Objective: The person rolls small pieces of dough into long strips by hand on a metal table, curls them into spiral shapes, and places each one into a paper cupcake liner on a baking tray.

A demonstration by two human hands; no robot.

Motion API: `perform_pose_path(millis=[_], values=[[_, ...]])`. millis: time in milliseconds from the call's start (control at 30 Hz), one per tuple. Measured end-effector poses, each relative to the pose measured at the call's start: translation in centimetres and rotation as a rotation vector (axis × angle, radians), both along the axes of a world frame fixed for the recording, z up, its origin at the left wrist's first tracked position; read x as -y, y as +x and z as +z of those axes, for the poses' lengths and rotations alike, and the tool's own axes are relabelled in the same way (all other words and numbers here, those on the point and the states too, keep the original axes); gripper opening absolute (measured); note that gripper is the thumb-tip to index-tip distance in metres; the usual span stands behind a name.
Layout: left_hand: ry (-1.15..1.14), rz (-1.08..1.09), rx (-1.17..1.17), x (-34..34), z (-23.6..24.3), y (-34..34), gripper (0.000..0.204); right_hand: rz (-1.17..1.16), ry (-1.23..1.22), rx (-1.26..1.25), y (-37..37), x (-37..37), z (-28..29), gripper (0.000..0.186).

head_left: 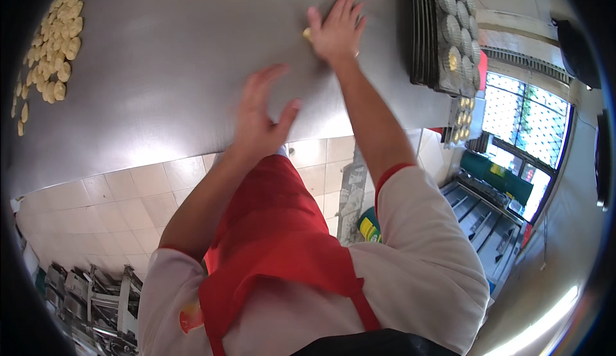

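Note:
My right hand [337, 29] lies spread on the steel worktop [212, 29], over a small pale yellow piece of dough [307, 33] that peeks out at the thumb side. My left hand [263, 115] is lower and to the left, near the worktop's front edge, with fingers apart and slightly blurred, nothing visible in it. At the far left lies a pile of many flattened dough pieces [58, 42]. To the right of my right hand stands a stack of dark baking trays [423, 35]; silver fluted tins [451, 32] sit on top, one with yellow dough in it.
Below the stack, another tray [463, 118] holds yellow pieces. The tiled floor [122, 208] shows past the table edge, with metal racks [96, 298] at lower left. A green container [370, 224] stands by the table leg. Steel equipment [487, 224] is at the right under a window.

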State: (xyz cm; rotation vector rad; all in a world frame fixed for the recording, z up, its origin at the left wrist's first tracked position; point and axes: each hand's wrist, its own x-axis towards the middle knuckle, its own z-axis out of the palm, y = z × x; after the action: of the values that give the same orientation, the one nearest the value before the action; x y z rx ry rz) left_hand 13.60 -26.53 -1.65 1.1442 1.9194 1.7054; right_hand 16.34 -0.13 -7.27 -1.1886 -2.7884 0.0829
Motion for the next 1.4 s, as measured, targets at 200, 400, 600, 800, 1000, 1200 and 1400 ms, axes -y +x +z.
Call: perform_pose_path(millis=[200,400,600,800,1000,1200,1400], values=[[-0.256,-0.455,-0.088,-5.2,-2.5,10.8,0.084,0.159,0.004,0.604,16.5,14.1,-4.0,0.105],[-0.425,0.173,-0.444,-18.3,-5.2,0.4,0.078,0.04,0.005,0.205,8.0,2.0,-1.1,0.09],[-0.505,-0.073,-0.829,-20.1,-5.4,-3.3,0.072,0.204,0.078,0.097,5.7,-5.6,0.1,0.078],[-0.792,-0.245,-0.613,-5.2,-3.6,7.9,0.072,0.348,-0.351,0.085,21.2,7.0,3.4,0.075],[-0.893,0.345,-0.74,-18.6,-4.7,-3.8,0.072,0.133,0.005,-0.037,8.3,-7.5,0.8,0.075],[-0.818,0.026,-0.855,-16.0,-5.1,-4.7,0.074,0.253,-0.028,-0.031,9.2,-8.2,0.2,0.07],[-0.793,-0.325,-0.675,-1.0,-0.1,5.1,0.067,0.294,-0.145,0.041,23.4,4.8,3.4,0.061]])
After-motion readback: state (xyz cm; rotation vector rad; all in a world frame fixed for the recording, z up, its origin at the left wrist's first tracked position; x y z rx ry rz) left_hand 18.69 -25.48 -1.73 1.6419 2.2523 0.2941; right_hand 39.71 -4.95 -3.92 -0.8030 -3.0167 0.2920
